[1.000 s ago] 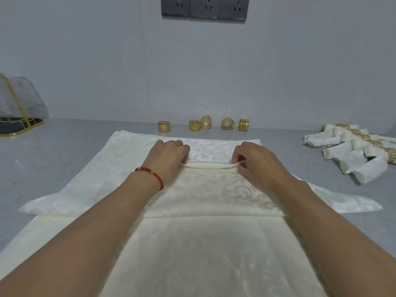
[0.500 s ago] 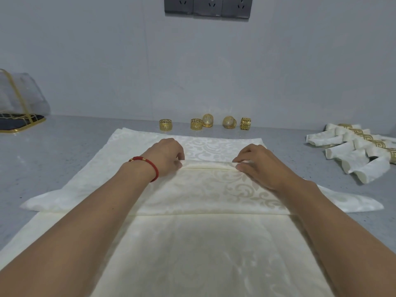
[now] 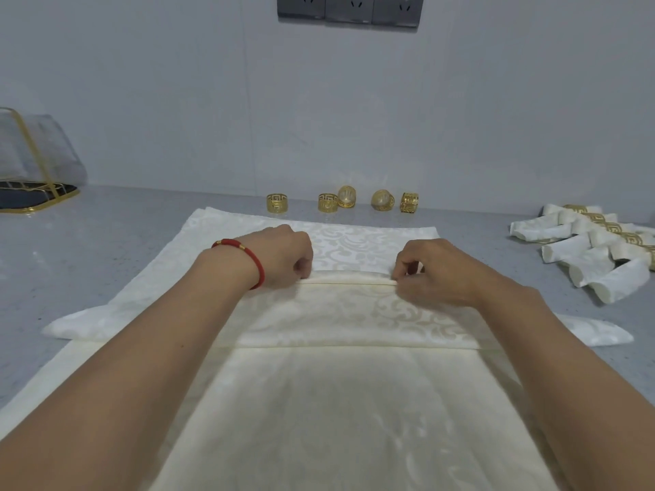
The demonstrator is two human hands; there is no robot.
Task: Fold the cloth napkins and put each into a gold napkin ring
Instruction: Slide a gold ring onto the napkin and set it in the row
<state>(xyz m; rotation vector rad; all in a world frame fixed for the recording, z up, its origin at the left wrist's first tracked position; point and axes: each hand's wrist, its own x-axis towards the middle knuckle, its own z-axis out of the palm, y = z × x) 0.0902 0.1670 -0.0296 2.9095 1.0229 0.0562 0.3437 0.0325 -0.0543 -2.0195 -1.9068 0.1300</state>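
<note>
— What is being seen at the cloth napkin [image 3: 340, 306] right now?

— Its folded edge is pinched at both ends: the left hand [image 3: 283, 255] is curled onto the fold on one side, the right hand [image 3: 430, 269] is clamped on it with thumb and fingertips on the other. The napkin is spread flat on the grey counter [image 3: 117, 242], directly under the arms.

— And what has been changed since a second ago?

— The fold has been drawn nearer the body. A second ago a raised loop of cloth was held up between the hands; now a flat, straight crease is stretched between the two grips. More patterned cloth is left exposed beyond the knuckles, and the hands are set a little wider apart.

— What is found outward from the grip?

— Beyond the pinch, against the wall, five gold napkin rings [image 3: 328, 202] are lined up; none has been moved. Well off to the right-hand side of the grip, finished rolled napkins [image 3: 602, 256] are piled, each held inside a gold band. A red bracelet [image 3: 248, 255] is worn on the left wrist.

— Any containers?

— Far to the left-hand side, a gold-framed clear case [image 3: 39, 164] is stood on a dark tray [image 3: 32, 200]; pale folded cloth seems to be kept inside, though that cannot be told for sure. Wall sockets [image 3: 349, 8] are mounted above.
</note>
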